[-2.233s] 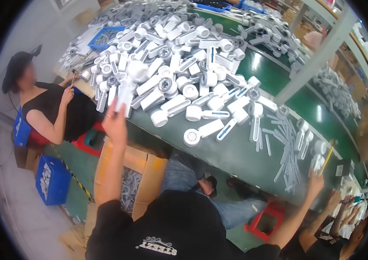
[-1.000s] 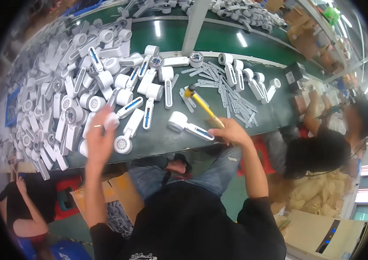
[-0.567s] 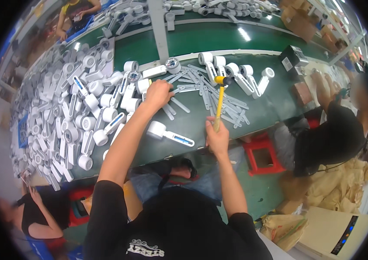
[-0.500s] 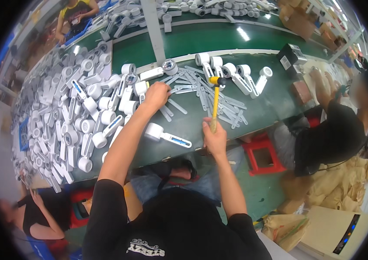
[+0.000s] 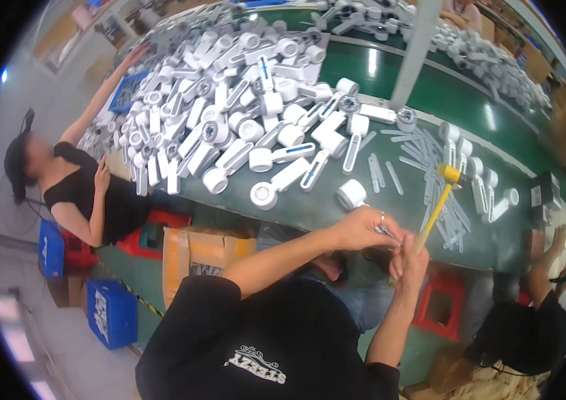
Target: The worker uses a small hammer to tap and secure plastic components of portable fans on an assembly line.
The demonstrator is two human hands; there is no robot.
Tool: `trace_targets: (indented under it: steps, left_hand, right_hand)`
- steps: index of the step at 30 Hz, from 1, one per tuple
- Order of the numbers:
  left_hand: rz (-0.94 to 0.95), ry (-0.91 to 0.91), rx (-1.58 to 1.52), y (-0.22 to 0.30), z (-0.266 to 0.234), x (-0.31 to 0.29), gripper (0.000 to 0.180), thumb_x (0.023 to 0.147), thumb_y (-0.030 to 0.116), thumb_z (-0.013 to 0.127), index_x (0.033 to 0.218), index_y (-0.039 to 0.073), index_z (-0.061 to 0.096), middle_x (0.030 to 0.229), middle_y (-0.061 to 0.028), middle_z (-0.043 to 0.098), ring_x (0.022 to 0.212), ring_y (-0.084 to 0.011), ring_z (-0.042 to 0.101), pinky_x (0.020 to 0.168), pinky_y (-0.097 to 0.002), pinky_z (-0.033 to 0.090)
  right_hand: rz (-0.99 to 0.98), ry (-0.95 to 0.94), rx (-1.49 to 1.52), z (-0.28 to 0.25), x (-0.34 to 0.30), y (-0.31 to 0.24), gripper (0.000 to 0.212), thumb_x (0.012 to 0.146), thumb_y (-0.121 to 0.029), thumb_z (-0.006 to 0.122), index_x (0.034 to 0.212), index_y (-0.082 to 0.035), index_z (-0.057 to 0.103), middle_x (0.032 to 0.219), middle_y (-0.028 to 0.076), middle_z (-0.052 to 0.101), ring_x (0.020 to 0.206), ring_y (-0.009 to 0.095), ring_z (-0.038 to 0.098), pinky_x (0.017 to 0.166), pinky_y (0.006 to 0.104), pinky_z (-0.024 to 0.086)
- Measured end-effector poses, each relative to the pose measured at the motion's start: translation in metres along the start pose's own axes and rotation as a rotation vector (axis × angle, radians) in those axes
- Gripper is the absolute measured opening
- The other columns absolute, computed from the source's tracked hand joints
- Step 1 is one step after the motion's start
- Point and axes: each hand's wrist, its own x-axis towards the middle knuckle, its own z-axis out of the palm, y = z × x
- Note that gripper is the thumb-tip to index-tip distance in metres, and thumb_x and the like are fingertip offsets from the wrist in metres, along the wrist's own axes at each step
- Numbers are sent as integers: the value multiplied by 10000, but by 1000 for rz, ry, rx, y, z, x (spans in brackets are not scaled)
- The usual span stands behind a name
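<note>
Yellow-headed, with a stubby cylinder on a long slender shaft, the hammer leans up out of the right hand, whose fingers are curled round the paler lower end. Close against it, the left hand has its fingertips drawn together, pinching a small greyish piece too hidden to tell in shape. Both hands are just over the near edge of the dark green, smooth table.

Beside the left hand lies a white unit, its drum-like round head showing and its handle largely hidden. Past the hammer, thin flat grey strips with rounded ends lie crisscrossed in a loose heap. Further right, smooth white units with long slotted handles stand out as an uneven row. To the left spreads a deep heap of similar units, matt and glossy, some with blue inlays, one with a perforated round face.
</note>
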Motion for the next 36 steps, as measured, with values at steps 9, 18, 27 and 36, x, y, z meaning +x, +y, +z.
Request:
trace_targets:
  steps: [9, 18, 27, 36]
  left_hand:
    - [407, 16, 888, -16, -46, -12, 532, 779, 328, 872, 1223, 73, 726, 1328, -129, 690, 1266, -365, 627, 1088, -507, 489]
    - [332, 87, 1020, -32, -54, 8, 408, 774, 248, 881, 1137, 84, 791, 1106, -55, 726, 1183, -278, 626, 1060, -428, 480]
    - [284, 167, 786, -45, -52, 1, 623, 785, 226, 907, 1353, 126, 669, 1096, -20, 769, 1144, -295, 612, 1030, -422, 464]
    - [522, 100, 923, -50, -58, 3, 228, 809, 222, 875, 1000, 138, 783, 987, 22, 754, 1060, -233, 662, 958, -406, 477]
  right_hand:
    - [-4, 263, -191, -36, -36, -6, 283, 1039, -188, 730, 1200, 39, 676, 798, 33, 665, 465, 45, 453, 414, 217, 324]
    - [-71, 270, -406, -3, -16, -16, 312, 1032, -177, 737, 1251, 45, 719, 805, 43, 702, 540, 70, 565, 487, 241, 461]
    - [-30, 137, -689, 17, 23, -8, 217, 1013, -194, 749, 1173, -59, 804, 729, -32, 657, 622, 37, 561, 543, 242, 423]
    - [143, 59, -817, 24, 29, -33, 296, 1007, -205, 753, 1266, -62, 769, 684, -29, 619, 570, 52, 522, 512, 267, 400]
